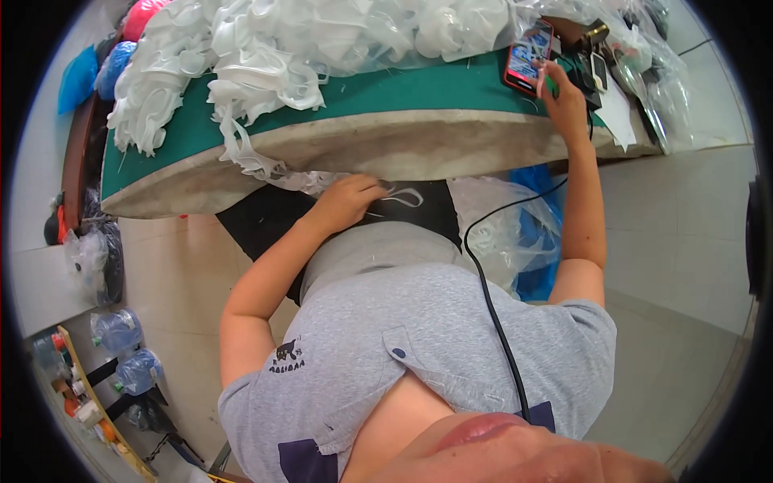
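While the right hand is bending its fingers close together, a rectangular, red-edged smartphone is lying at their tips. The left hand is curling its fingers between a ruffled, soft-looking white strip and a thin white looped strap; whether either hand is gripping anything, I cannot tell.

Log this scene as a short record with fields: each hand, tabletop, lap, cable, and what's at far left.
Left hand: over the lap, by the lower end of a hanging white strip; grip unclear
Right hand: fingertips at the lower part of a phone, screen lit
Tabletop: green, with heaped white pieces
Lap: dark cloth with a thin white loop
Cable: black, runs down over the grey shirt
Far left: two bluish jugs
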### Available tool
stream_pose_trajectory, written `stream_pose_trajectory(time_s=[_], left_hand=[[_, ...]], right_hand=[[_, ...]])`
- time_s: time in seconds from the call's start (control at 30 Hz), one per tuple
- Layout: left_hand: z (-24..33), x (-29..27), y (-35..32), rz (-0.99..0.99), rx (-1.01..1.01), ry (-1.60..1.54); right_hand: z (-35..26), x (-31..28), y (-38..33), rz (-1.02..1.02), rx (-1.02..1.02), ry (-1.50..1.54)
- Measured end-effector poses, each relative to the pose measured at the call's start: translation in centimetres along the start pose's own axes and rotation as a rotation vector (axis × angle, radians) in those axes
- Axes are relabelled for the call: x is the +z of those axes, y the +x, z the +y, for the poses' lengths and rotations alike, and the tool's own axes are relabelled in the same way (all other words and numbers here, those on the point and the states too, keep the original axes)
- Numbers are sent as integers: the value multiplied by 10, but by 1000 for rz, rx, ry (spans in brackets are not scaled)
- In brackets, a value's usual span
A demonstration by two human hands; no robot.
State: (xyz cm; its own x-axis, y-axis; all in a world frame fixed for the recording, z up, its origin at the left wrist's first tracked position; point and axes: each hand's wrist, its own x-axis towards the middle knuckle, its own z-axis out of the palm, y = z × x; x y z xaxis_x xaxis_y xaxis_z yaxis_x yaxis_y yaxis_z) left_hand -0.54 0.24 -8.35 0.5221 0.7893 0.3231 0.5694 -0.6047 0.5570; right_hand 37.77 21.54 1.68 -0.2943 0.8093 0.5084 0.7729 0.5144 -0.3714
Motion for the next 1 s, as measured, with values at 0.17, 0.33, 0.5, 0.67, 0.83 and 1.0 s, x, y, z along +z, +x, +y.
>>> stream_pose_trajectory(time_s=[0.17,0.33,0.5,0.67,0.83,1.0], left_hand=[[-41,-11,-78,4,-470,705],[-31,-32,-79,-3,-470,314],[16,-55,-40,155,-432,22],[14,-118,-10,940,-246,458],[-15,-163,9,938,-424,644],[-47,-184,-2,834,-435,550]], right_hand=[[-10,-20,25,260,24,-82],[-78,-7,5,101,-20,365],[-118,5,-5,-89,-251,294],[-130,13,2,-407,-121,148],[-138,11,24,-587,-142,140],[-178,19,14,-454,-205,279]])
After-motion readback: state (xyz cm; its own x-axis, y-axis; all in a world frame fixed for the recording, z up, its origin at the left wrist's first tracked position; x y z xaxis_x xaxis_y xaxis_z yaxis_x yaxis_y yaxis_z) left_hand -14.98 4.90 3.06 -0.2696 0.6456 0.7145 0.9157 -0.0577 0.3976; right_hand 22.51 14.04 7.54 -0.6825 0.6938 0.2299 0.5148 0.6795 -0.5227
